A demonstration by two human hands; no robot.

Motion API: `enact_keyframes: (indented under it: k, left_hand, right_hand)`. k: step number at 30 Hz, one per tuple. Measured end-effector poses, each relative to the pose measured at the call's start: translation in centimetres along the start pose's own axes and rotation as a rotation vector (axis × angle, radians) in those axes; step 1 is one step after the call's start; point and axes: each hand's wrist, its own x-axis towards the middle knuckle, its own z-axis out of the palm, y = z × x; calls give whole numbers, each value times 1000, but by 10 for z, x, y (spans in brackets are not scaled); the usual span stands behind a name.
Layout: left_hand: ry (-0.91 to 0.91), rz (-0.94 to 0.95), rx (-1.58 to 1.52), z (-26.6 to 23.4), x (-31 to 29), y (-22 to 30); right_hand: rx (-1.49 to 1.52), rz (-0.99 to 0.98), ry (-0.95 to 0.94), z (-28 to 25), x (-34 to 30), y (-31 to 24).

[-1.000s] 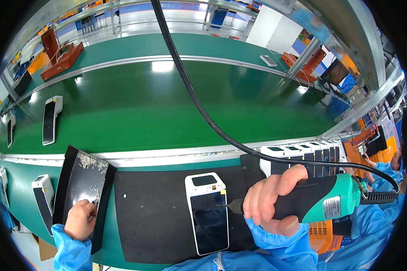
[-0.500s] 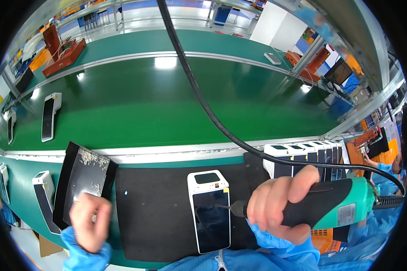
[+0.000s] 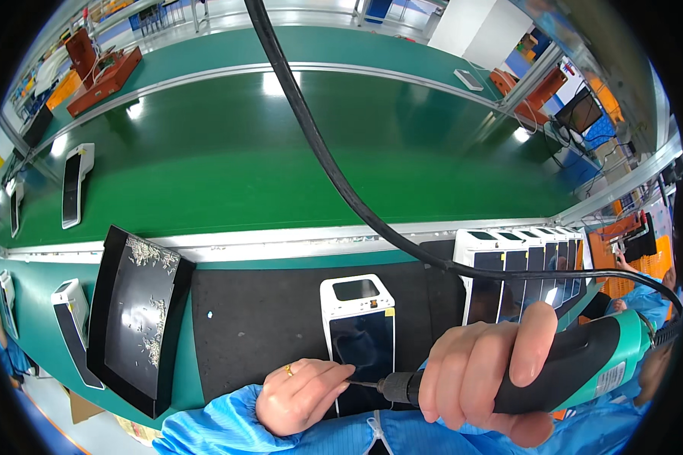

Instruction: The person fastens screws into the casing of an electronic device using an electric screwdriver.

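Note:
My right hand point(image 3: 478, 371) is wrapped round a green and black electric screwdriver point(image 3: 584, 364), its thin bit pointing left. At the tip of that bit, my left hand point(image 3: 300, 394) is closed in a pinch, a ring on one finger. Whatever lies between those fingertips is too small to make out. Both hands are over the lower part of a white handheld payment terminal point(image 3: 363, 341) with a dark screen, lying on a black mat point(image 3: 254, 318). Left of the mat, a black tray point(image 3: 121, 303) holds many tiny loose screws point(image 3: 153, 349).
A row of similar terminals point(image 3: 516, 265) stands at the mat's right end. Another terminal point(image 3: 74, 322) lies left of the tray. A black cable point(image 3: 334, 174) hangs across the view to the screwdriver. Beyond a metal rail is a green surface point(image 3: 281, 167). Another person's sleeve point(image 3: 649, 303) shows at right.
My left hand has moved right from the screw tray to the screwdriver's tip. The screwdriver has come slightly lower, still in my right hand. The view has shifted a little.

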Motion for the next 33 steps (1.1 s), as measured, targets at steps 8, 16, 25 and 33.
enact_keyframes:
  k: [8, 16, 25, 33]
  left_hand:
    - [89, -29, -171, 1, -1, 2]
    - [77, -72, -313, 7, -3, 8]
    - [53, -18, -209, 3, -4, 6]
    - [122, -161, 77, -15, 10, -7]
  right_hand:
    - [70, -27, 102, 7, 0, 4]
    - [60, -13, 139, 11, 0, 1]
    - [103, 128, -52, 2, 4, 3]
    - [-224, -35, -62, -7, 2, 16]
